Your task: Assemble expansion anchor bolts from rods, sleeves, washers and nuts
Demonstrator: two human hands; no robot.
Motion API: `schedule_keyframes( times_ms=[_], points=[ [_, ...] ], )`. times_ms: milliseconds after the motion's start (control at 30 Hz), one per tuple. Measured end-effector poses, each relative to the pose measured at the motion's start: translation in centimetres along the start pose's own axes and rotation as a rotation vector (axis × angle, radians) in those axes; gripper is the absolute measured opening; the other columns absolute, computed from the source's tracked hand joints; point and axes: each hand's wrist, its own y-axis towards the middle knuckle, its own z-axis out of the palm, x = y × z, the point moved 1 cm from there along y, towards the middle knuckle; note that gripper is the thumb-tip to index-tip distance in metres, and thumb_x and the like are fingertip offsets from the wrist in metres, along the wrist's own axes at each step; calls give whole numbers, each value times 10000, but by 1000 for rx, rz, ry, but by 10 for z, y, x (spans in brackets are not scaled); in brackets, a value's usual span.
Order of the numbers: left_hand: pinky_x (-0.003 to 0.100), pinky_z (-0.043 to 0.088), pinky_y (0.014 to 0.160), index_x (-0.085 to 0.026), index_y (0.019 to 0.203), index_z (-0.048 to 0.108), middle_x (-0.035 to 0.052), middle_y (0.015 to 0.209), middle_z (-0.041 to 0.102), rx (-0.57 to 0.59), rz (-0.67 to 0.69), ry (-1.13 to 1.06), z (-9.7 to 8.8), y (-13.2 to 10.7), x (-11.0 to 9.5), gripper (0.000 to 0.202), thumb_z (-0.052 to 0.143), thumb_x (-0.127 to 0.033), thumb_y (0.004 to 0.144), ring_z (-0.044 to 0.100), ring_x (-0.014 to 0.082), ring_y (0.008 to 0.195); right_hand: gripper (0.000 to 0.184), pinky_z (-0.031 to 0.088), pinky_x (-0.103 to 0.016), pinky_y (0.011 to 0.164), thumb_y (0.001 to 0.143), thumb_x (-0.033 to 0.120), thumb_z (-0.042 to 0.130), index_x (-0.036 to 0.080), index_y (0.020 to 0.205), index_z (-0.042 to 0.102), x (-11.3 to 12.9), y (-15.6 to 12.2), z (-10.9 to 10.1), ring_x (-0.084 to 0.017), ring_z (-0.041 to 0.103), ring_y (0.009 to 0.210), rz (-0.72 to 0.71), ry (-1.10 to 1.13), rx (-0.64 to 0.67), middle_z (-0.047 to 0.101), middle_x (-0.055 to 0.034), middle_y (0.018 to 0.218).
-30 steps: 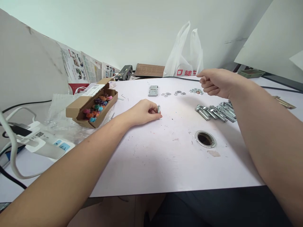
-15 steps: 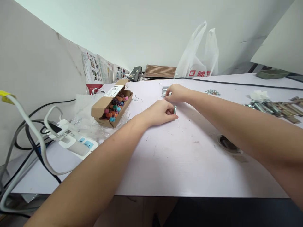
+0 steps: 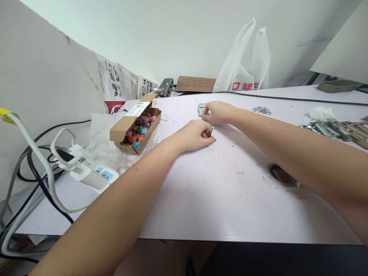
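Observation:
My left hand (image 3: 197,135) rests on its side on the white table, fingers curled round a short silver metal cylinder (image 3: 212,131). The cylinder stands roughly upright between thumb and forefinger; its lower end is partly hidden. Just beyond, my right hand (image 3: 217,112) reaches down with bent fingers at a row of similar silver metal cylinders (image 3: 201,109) lying on the table. Its fingertips touch or cover the near end of that row, and whatever they pinch is hidden. A small pile of nuts or washers (image 3: 261,110) lies to the right, behind my right forearm.
At left stands an open cardboard box (image 3: 122,130) of colourful capped items, beside plastic wrap and a white power strip (image 3: 89,168). Several bolts (image 3: 330,128) lie at far right. A tape roll (image 3: 280,174) sits near my right forearm. A white plastic bag (image 3: 241,65) stands at the back.
The view has shifted slightly. Both hands stay in nearly the same places, the left still holding its metal cylinder and the right still at the row.

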Motion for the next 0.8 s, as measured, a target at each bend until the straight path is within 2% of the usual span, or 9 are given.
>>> schedule_keyframes(
  times_ms=[100, 200, 267, 333, 433, 500, 633, 700, 800],
  points=[
    [305, 399, 609, -186, 689, 593, 3, 689, 648, 4, -18, -11, -1, -1, -1, 178, 637, -329, 786, 551, 140, 641, 297, 408, -326, 645, 842, 449, 611, 211, 1005, 678, 0, -5, -2, -269, 615, 924, -25, 33, 33, 695, -110, 1091],
    [303, 397, 604, -187, 693, 596, 4, 689, 647, 4, -33, -8, -1, -1, 0, 190, 641, -347, 786, 549, 141, 641, 176, 389, -318, 629, 811, 371, 623, 197, 828, 643, 0, -21, -9, -233, 583, 817, -55, 132, 26, 679, -88, 901],
    [301, 391, 601, -188, 691, 594, 2, 686, 642, -4, -37, -2, -1, 0, 3, 205, 646, -362, 785, 541, 139, 637, 172, 343, -310, 578, 796, 301, 592, 201, 667, 538, -2, -39, -18, -183, 499, 674, -85, 303, -17, 570, -50, 700],
    [299, 385, 594, -187, 694, 601, -1, 673, 631, -8, -40, -5, 0, 1, 4, 211, 649, -373, 782, 526, 136, 628, 275, 258, -300, 518, 796, 259, 535, 210, 578, 375, -6, -60, -30, -135, 347, 554, -109, 581, -25, 398, -17, 592],
    [299, 373, 582, -183, 705, 620, -6, 653, 610, -1, -46, -23, 1, 2, 4, 203, 644, -370, 779, 501, 131, 611, 323, 185, -294, 499, 779, 229, 517, 217, 557, 283, -12, -86, -47, -110, 223, 526, -121, 888, 141, 274, 2, 571],
    [300, 357, 574, -180, 707, 624, -6, 644, 596, 5, -54, -22, 1, 2, 2, 201, 639, -367, 780, 487, 129, 603, 345, 190, -295, 508, 787, 236, 536, 215, 554, 282, -13, -95, -54, -104, 188, 542, -100, 910, 248, 232, 12, 569],
    [298, 337, 563, -183, 668, 574, -14, 621, 556, -3, -65, -11, 0, 0, -2, 210, 647, -352, 770, 459, 120, 590, 411, 211, -293, 514, 791, 258, 587, 209, 531, 272, -8, -96, -56, -99, 154, 565, -105, 813, 338, 210, 19, 573],
    [297, 337, 560, -186, 646, 540, -21, 605, 538, -6, -66, -21, 0, 0, -2, 227, 650, -343, 767, 442, 112, 573, 402, 238, -286, 504, 777, 275, 604, 206, 512, 310, -4, -93, -54, -103, 188, 552, -133, 758, 354, 252, 10, 560],
    [300, 341, 558, -189, 639, 521, -22, 599, 539, -6, -66, -43, 0, 0, -2, 239, 651, -341, 770, 441, 109, 561, 384, 299, -283, 501, 767, 331, 632, 203, 514, 374, 2, -90, -54, -116, 281, 545, -103, 660, 306, 337, -9, 559]
  ],
)
